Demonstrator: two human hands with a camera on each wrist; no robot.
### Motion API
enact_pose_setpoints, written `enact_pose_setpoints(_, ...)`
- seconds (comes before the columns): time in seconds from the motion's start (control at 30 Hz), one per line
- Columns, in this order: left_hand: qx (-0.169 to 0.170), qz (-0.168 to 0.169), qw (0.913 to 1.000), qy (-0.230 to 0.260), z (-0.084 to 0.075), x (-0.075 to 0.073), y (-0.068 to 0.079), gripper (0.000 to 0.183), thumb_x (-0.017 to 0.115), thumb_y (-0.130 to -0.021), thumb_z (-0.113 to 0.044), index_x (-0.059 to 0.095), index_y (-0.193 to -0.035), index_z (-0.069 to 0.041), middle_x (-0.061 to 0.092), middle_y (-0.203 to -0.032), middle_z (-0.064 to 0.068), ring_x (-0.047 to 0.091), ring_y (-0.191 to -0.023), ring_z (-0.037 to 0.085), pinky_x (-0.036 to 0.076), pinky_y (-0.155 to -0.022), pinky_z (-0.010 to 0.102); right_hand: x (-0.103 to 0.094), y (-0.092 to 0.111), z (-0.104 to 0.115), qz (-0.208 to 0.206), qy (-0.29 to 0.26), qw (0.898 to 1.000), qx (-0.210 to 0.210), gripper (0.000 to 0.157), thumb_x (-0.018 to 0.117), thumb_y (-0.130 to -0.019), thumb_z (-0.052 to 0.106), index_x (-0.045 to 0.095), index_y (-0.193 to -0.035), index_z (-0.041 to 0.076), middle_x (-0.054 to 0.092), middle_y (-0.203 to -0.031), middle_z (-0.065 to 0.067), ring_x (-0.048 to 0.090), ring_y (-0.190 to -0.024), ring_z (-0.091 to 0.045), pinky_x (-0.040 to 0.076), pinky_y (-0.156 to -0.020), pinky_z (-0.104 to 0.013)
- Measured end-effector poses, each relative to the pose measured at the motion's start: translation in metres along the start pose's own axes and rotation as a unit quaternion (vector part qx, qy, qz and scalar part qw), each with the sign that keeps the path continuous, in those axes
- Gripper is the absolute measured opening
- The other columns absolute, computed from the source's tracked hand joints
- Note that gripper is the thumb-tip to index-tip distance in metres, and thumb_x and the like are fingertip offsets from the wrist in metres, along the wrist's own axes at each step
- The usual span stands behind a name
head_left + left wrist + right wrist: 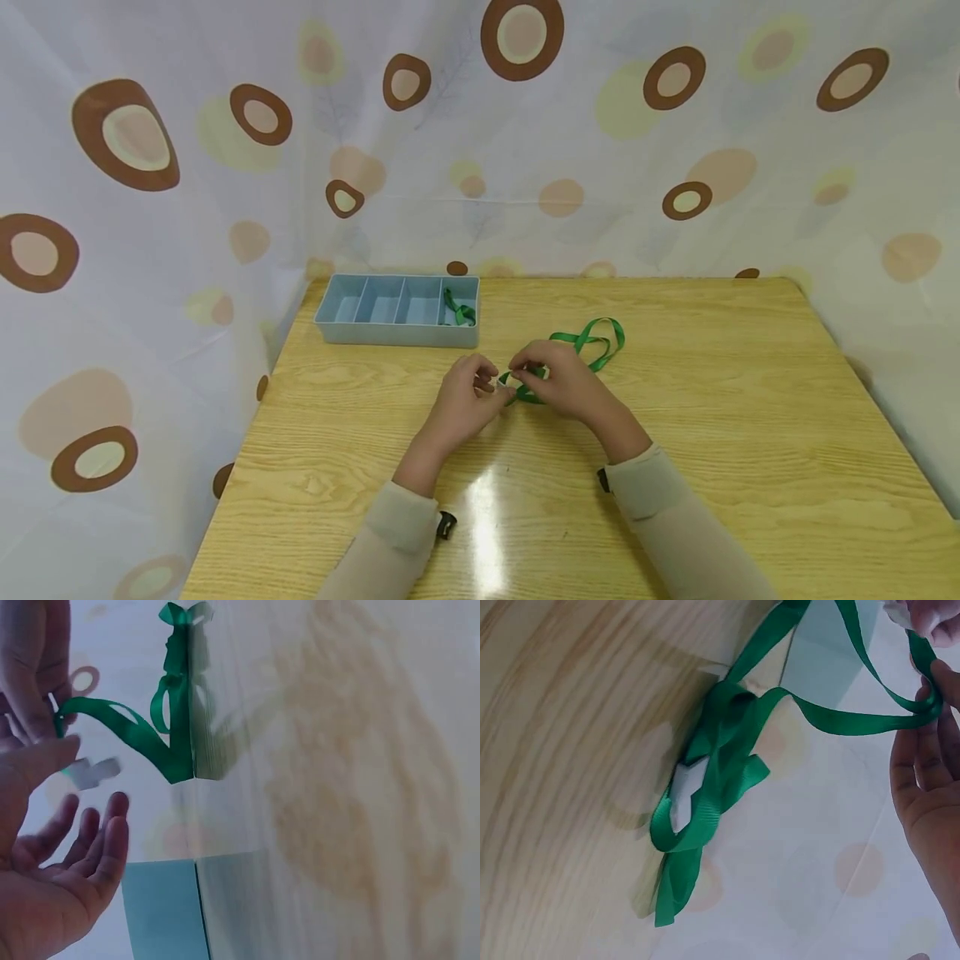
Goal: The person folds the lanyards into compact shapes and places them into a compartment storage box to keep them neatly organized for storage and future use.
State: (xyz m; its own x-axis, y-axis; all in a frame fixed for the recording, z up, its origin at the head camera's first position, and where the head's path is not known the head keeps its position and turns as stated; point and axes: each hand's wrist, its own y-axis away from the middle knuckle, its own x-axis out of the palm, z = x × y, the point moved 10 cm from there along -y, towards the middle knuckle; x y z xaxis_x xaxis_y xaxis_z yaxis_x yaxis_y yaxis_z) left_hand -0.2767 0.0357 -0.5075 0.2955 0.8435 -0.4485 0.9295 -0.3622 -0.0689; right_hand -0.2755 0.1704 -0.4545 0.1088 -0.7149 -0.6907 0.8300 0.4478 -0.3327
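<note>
My right hand (558, 382) pinches a loop of green ribbon (609, 337) between thumb and fingers above the table. Close to it on the left, my left hand (468, 400) has its thumb at a small white piece (96, 772) on the ribbon. In the left wrist view, the other left fingers lie loosely bent, apart from the thumb. From the right fingers the ribbon runs down to a bunched length on the table; a second white piece (688, 791) shows among its folds in the right wrist view.
A light blue tray (397, 335) with several compartments stands at the table's back left. Another green ribbon (461, 312) lies in its rightmost compartment. The wooden table (750, 433) meets a patterned cloth (450, 125) behind and at both sides.
</note>
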Motion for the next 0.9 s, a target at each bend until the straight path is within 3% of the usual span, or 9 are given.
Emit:
enact_pose_setpoints(0.13, 0.032, -0.057, 0.9977, 0.017, -0.007, -0.012, -0.001, 0.019, 0.075, -0.101, -0.021, 0.068, -0.111, -0.008, 0.067, -0.112, 0.011, 0.070, -0.097, 0.019, 0.061, -0.086, 0.034, -0.008, 0.000, 0.007, -0.035, -0.009, 0.999, -0.013, 0.008, 0.075, -0.098, 0.004, 0.079, -0.105, 0.008, 0.077, -0.102, -0.003, 0.070, -0.088, -0.015, 0.060, -0.076, -0.041)
enact_pose_setpoints(0.27, 0.066, -0.080, 0.9946, 0.003, -0.015, -0.019, -0.001, 0.009, 0.071, -0.102, -0.016, 0.073, -0.107, -0.009, 0.073, -0.105, 0.007, 0.070, -0.092, 0.016, 0.060, -0.082, 0.029, -0.014, 0.000, 0.011, -0.059, -0.007, 0.998, -0.017, 0.008, 0.076, -0.098, 0.004, 0.079, -0.105, 0.007, 0.077, -0.102, -0.003, 0.069, -0.087, -0.014, 0.059, -0.075, -0.037)
enact_pose_setpoints(0.63, 0.090, -0.092, 0.9917, 0.011, -0.023, -0.026, 0.004, 0.010, 0.070, -0.103, -0.013, 0.075, -0.110, -0.007, 0.075, -0.103, 0.005, 0.066, -0.088, 0.014, 0.059, -0.082, 0.030, -0.004, 0.001, 0.010, -0.046, -0.017, 0.999, -0.023, 0.006, 0.081, -0.093, 0.003, 0.079, -0.097, 0.008, 0.073, -0.114, -0.009, 0.072, -0.094, -0.020, 0.062, -0.081, -0.043)
enact_pose_setpoints(0.9, 0.101, -0.062, 0.9929, 0.013, -0.025, -0.024, 0.006, 0.013, 0.064, -0.108, -0.015, 0.072, -0.116, -0.009, 0.069, -0.111, 0.004, 0.061, -0.093, 0.014, 0.058, -0.085, 0.034, 0.000, 0.000, 0.013, -0.045, 0.014, 0.999, -0.011, 0.008, 0.084, -0.092, 0.008, 0.077, -0.096, 0.007, 0.072, -0.118, -0.013, 0.072, -0.099, -0.027, 0.062, -0.087, -0.052)
